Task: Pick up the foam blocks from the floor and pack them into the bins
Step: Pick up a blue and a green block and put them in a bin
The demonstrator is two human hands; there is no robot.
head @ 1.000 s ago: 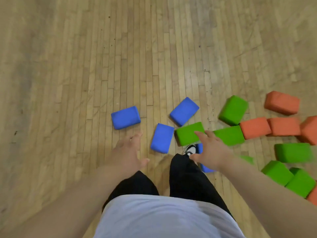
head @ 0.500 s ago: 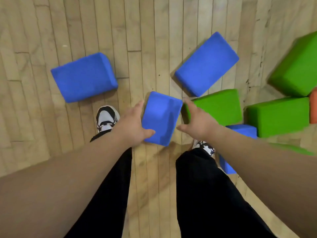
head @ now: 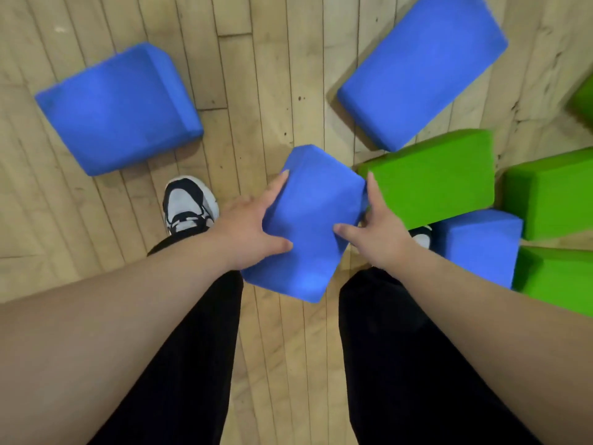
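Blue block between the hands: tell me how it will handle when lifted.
Probably light for its size: the blue block looks like foam, and the left hand and right hand hold it from either side. Likely soft, not brittle: its corners look rounded. Flat faces mean it should not roll, and the matte surface should grip well.

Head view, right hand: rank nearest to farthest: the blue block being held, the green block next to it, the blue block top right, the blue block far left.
1. held blue block: centre, gripped by the right hand.
2. green block: right beside the hand, on its right.
3. top-right blue block: ahead, past the green one.
4. left blue block: far left.
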